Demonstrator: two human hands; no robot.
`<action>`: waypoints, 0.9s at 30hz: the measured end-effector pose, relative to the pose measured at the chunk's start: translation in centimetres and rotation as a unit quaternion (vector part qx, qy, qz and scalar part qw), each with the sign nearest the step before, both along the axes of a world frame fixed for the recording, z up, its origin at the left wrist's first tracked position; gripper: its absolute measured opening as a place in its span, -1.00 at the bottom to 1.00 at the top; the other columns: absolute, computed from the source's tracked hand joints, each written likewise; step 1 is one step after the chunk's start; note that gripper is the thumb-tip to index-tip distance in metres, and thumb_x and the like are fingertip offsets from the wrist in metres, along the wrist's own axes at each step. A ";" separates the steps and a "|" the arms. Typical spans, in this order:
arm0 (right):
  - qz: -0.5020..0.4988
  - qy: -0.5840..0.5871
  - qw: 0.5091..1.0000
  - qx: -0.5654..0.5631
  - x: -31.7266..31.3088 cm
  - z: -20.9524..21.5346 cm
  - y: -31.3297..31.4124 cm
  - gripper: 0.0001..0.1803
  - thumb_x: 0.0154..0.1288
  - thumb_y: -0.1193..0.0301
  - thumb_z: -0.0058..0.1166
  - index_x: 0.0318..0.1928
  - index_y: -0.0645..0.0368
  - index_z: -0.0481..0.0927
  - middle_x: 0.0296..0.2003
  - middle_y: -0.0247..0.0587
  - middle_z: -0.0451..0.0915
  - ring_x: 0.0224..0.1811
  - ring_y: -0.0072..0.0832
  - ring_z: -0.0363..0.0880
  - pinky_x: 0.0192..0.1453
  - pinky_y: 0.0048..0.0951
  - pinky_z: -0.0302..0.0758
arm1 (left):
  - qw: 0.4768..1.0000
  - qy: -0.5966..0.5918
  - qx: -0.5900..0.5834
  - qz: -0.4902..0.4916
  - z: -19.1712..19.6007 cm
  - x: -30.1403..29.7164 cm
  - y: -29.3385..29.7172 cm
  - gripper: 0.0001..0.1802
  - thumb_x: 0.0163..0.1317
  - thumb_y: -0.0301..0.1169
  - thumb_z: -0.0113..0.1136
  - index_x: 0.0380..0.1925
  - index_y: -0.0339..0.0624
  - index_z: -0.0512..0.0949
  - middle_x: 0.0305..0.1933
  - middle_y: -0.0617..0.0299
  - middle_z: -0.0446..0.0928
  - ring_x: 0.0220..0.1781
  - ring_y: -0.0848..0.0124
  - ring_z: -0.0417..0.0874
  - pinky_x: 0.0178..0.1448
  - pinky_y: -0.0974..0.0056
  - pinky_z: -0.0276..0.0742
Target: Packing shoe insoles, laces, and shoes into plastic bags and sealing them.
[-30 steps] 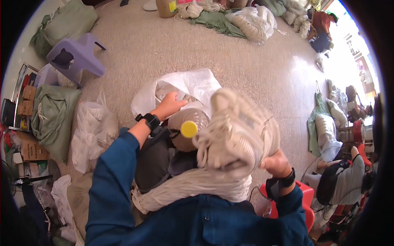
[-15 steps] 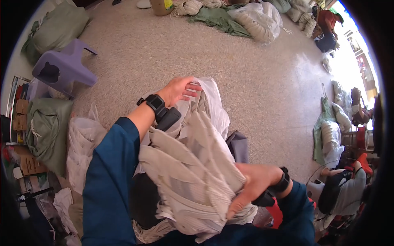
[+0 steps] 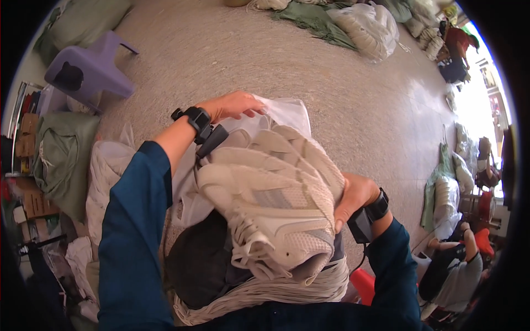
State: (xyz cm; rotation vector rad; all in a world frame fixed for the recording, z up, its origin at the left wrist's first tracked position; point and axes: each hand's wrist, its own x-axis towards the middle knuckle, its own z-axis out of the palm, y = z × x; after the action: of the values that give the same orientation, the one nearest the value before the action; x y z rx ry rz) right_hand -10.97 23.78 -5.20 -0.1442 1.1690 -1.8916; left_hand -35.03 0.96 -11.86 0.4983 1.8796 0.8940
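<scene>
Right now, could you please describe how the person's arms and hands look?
Dark blue fabric sleeves end before both wrists. The left hand and right hand are ungloved, each with a black strapped wrist device; a thin dark cable hangs below the right one.

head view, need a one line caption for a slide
Right hand holding a stack of beige lace-up shoe uppers, left hand at the edge of a white plastic bag.

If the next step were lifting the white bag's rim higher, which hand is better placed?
Probably the left hand: it is already at the far rim of the white bag, while the right hand is holding the pale shoes.
</scene>
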 end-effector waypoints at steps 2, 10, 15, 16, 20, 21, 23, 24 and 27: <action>-0.001 -0.006 1.000 0.009 0.8 0.1 0.6 -0.02 -0.15 0.50 0.60 0.32 0.32 0.33 0.20 -0.07 0.52 0.25 -0.40 0.45 0.35 -0.37 0.35 | 0.998 -0.052 0.038 -0.009 -0.4 -0.5 -0.7 -0.47 0.37 -0.02 0.05 0.15 -0.15 0.56 0.22 0.16 0.52 0.22 0.31 0.50 0.31 0.16 0.32; -0.020 0.018 0.997 0.073 -1.9 0.7 -2.8 0.01 -0.07 0.39 0.57 0.37 0.30 0.24 0.20 -0.05 0.49 0.26 -0.34 0.42 0.36 -0.36 0.34 | 0.994 -0.021 0.105 0.015 -1.4 -0.5 -0.9 -0.53 0.38 -0.13 0.01 0.20 -0.04 0.54 0.29 0.16 0.47 0.31 0.27 0.43 0.36 0.14 0.30; -0.054 0.021 0.995 0.083 -2.8 -0.7 -2.9 0.03 -0.07 0.37 0.57 0.39 0.28 0.22 0.24 -0.11 0.45 0.30 -0.38 0.38 0.37 -0.38 0.33 | 0.990 -0.032 0.133 -0.020 -0.3 -0.1 -1.2 -0.52 0.43 -0.20 -0.02 0.26 -0.17 0.48 0.30 0.06 0.47 0.27 0.28 0.49 0.37 0.25 0.33; -0.052 0.021 0.995 0.082 -2.8 -0.7 -2.7 0.03 -0.07 0.37 0.57 0.39 0.28 0.22 0.24 -0.11 0.45 0.30 -0.38 0.38 0.37 -0.38 0.33 | 0.990 -0.023 0.140 -0.007 0.0 0.1 -1.8 -0.53 0.43 -0.23 -0.02 0.27 -0.18 0.46 0.26 0.05 0.49 0.24 0.29 0.52 0.37 0.29 0.34; -0.186 0.087 0.968 0.144 -2.7 -1.1 -1.6 -0.25 0.04 0.37 0.48 0.24 0.27 0.45 0.07 -0.18 0.61 0.11 -0.43 0.56 0.24 -0.41 0.46 | 0.989 0.097 0.110 -0.032 0.8 2.4 -4.1 -0.51 0.40 -0.26 0.03 0.27 -0.20 0.44 0.29 -0.04 0.46 0.29 0.19 0.49 0.41 0.24 0.31; -0.183 0.088 0.969 0.141 -3.0 -1.3 -2.2 -0.25 0.04 0.37 0.48 0.24 0.27 0.45 0.07 -0.18 0.61 0.11 -0.43 0.56 0.24 -0.41 0.46 | 0.989 0.098 0.107 -0.028 0.8 3.7 -5.3 -0.51 0.40 -0.26 0.03 0.27 -0.20 0.44 0.29 -0.04 0.46 0.29 0.19 0.49 0.41 0.24 0.31; -0.174 0.185 0.920 0.298 -3.9 -1.9 -4.1 -0.38 0.08 0.30 0.42 0.13 0.32 0.55 -0.05 -0.08 0.68 -0.01 -0.40 0.63 0.12 -0.40 0.52 | 0.930 0.348 0.083 -0.084 -0.1 6.5 -8.0 -0.48 0.34 -0.25 0.11 0.25 -0.25 0.43 0.36 -0.14 0.36 0.39 0.07 0.38 0.45 0.14 0.26; -0.172 0.224 0.889 0.360 -4.2 -2.7 -5.1 -0.43 0.04 0.22 0.40 0.00 0.36 0.61 -0.17 0.09 0.70 -0.11 -0.24 0.69 0.01 -0.29 0.57 | 0.926 0.364 0.070 -0.067 -0.3 7.9 -8.8 -0.47 0.29 -0.25 0.16 0.21 -0.27 0.45 0.36 -0.20 0.33 0.39 -0.02 0.36 0.46 0.10 0.25; -0.211 0.286 0.814 0.460 -5.0 -6.6 -7.1 -0.42 -0.05 0.18 0.42 -0.10 0.40 0.63 -0.26 0.20 0.68 -0.16 -0.05 0.69 -0.05 -0.17 0.59 | 0.924 0.378 0.042 -0.047 -1.6 10.7 -11.7 -0.47 0.13 -0.32 0.27 0.10 -0.33 0.50 0.32 -0.21 0.35 0.41 -0.11 0.30 0.45 0.05 0.26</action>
State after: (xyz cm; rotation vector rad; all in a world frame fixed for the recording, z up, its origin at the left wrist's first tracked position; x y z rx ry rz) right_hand -15.99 16.70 -11.80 0.1109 2.5923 -1.4261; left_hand -24.37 -10.69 -13.47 1.0953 2.4797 0.7744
